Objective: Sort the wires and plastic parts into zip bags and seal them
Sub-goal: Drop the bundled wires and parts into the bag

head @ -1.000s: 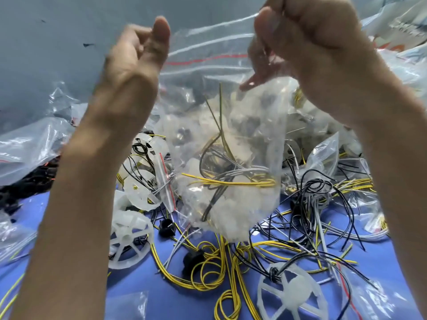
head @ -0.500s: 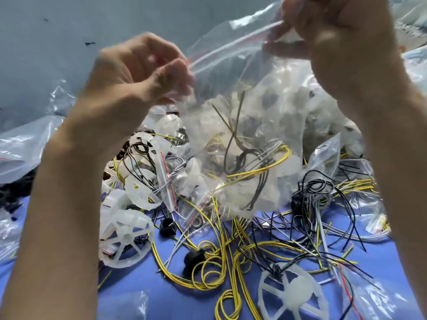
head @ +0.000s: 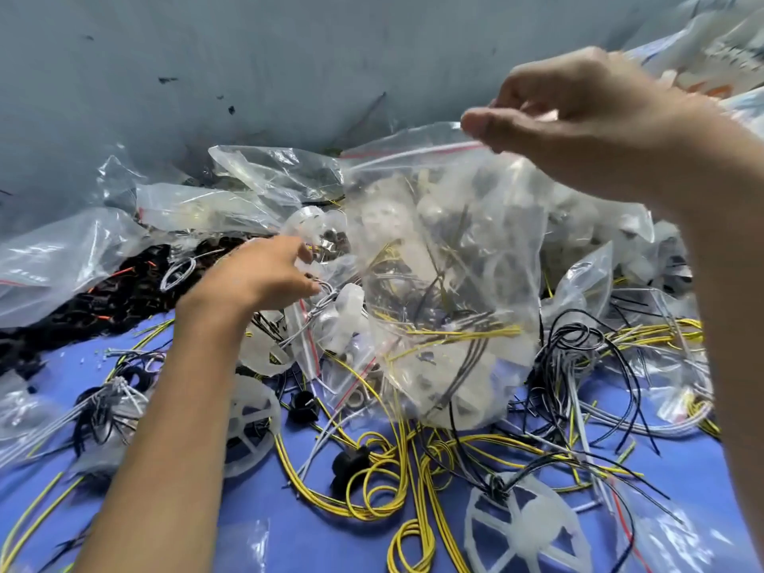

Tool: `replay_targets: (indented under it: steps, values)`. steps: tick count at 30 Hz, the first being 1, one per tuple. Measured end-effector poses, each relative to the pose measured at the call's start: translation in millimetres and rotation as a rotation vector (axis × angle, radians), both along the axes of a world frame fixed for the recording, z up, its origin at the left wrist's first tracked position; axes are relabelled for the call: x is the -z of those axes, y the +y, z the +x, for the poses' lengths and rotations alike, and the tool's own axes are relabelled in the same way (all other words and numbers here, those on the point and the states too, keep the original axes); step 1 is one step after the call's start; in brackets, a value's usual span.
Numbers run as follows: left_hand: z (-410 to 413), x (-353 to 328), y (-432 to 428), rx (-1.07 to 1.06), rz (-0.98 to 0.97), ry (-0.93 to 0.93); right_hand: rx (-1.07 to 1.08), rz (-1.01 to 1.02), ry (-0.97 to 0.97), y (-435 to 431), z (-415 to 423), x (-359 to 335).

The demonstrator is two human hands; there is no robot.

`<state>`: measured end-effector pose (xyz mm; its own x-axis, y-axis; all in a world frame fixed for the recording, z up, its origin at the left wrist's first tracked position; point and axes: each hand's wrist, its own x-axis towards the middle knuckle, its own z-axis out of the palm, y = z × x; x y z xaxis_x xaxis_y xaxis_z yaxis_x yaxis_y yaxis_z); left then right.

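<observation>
A clear zip bag (head: 446, 258) with a red line along its top hangs at centre right, filled with white plastic parts and yellow, grey and black wires. My right hand (head: 578, 122) pinches its top right corner between thumb and fingers. My left hand (head: 264, 275) is lower, down at the pile left of the bag, and its fingertips touch a grey wire bundle (head: 322, 301) beside a white plastic part (head: 351, 308). Whether those fingers grip the bundle is blurred.
Loose yellow wires (head: 372, 481), black wires (head: 578, 349) and white spoked wheels (head: 525, 527) lie across the blue surface (head: 289, 531). Other clear bags (head: 62, 258) and a heap of black parts (head: 103, 299) lie at the left. A grey wall (head: 206, 76) stands behind.
My left hand has let go of the bag's top and dropped to the pile. The bag now hangs lower from my right hand alone.
</observation>
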<state>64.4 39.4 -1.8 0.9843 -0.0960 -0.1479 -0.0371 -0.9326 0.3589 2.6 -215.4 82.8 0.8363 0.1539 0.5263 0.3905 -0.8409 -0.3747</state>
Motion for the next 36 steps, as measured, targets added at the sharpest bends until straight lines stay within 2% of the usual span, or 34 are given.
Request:
replay_targets:
  steps: [2, 5, 12, 18, 23, 28, 36]
  values:
    - [-0.5, 7.4, -1.4, -0.049, 0.16, -0.028, -0.019, -0.095, 0.078, 4.2, -4.8, 0.1]
    - [0.1, 7.4, -1.6, -0.087, 0.244, -0.077, -0.071, -0.193, 0.159, 9.1, -5.9, 0.9]
    - [1.6, 11.9, 0.9, -0.068, 0.201, -0.042, -0.133, -0.343, 0.301, 11.0, -10.1, 1.8]
    - [3.9, 12.8, 1.9, -0.065, 0.192, -0.046, -0.092, -0.252, 0.184, 10.4, -11.1, -3.3]
    - [5.5, 16.9, -5.4, -0.045, 0.285, -0.009, -0.095, -0.282, 0.218, 11.8, -13.1, -3.7]
    - [6.2, 18.2, 2.3, -0.135, 0.339, -0.012, -0.113, -0.31, 0.216, 9.2, -12.5, -3.5]
    - [0.8, 21.9, -3.2, -0.232, 0.218, -0.268, -0.114, -0.292, 0.236, 9.0, -12.6, -2.6]
